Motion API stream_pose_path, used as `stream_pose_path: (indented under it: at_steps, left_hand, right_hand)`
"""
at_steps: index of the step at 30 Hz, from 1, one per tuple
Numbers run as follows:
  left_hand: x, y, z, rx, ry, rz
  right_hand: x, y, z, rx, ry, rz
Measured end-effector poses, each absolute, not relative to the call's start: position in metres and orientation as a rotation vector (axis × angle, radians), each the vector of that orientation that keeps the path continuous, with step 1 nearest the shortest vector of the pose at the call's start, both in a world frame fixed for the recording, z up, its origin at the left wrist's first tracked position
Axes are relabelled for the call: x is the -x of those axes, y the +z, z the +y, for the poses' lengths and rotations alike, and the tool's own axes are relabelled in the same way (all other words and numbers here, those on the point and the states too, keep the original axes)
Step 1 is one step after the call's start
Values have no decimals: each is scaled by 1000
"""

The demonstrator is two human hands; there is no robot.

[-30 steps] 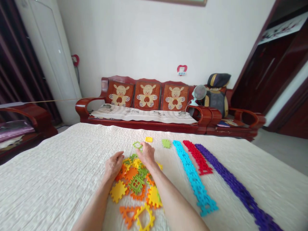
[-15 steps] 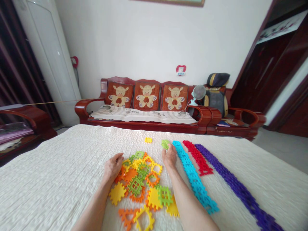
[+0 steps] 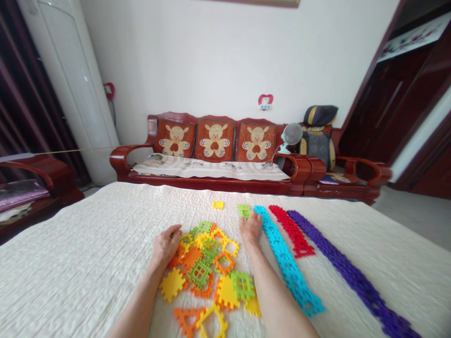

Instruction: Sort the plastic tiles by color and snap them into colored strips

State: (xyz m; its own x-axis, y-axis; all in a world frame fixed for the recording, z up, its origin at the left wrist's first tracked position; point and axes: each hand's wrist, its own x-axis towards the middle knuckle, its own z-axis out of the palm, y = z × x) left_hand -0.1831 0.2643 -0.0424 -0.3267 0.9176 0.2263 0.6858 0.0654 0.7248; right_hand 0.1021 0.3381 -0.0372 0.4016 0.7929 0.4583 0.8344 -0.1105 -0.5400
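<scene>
Flat interlocking plastic pieces with toothed edges lie on the pale quilted cover. My left hand (image 3: pixel 167 243) rests at the left edge of a mixed pile of yellow, orange and green pieces, such as a green window piece (image 3: pixel 199 273). Its fingers are loosely bent and apart, with nothing seen held in them. My right hand (image 3: pixel 251 228) is at the near edge of a green piece (image 3: pixel 244 211) lying flat beyond the pile. Thumb and fingers are spread there; whether they still touch it is hard to see. A small yellow piece (image 3: pixel 218 205) lies to its left.
To the right run joined rows of pieces: a light blue strip (image 3: pixel 282 253), a shorter red strip (image 3: pixel 291 230) and a long purple strip (image 3: pixel 338 260). Past the quilted cover (image 3: pixel 88 244) stand a wooden sofa (image 3: pixel 211 185) with bear cushions and a small fan (image 3: pixel 292 134).
My right hand has shifted slightly right, its fingers spreading away from the green piece, which shows more fully now. My left hand and the pile look the same.
</scene>
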Motion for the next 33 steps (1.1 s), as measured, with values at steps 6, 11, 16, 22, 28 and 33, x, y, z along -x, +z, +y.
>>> stream_pose_path:
  at_steps: [6,11,16,22,28,33]
  left_hand:
    - [184,-43,265,-1606,1119,2048]
    - [184,-43,266,-1607,1121,2055]
    - [182,-41,264,-1624,1135,2056]
    - [178,-36,261,-1601,1147,2052]
    - [177,-35,261,-1612,1122,2081]
    - [176,-32,260,-1606,1125,2084]
  right_hand:
    - [-102,-33,336,1910,-8,-1391]
    - [-103,-33,335,1938,5,-1392]
    - [-105,-37,338,1936,-27,-1419]
    - [-107,-40,341,1904,-59,-1446]
    - [-107,-38,342,1945,-42,-1464]
    - [-107,-40,342,1934,-53,-1457]
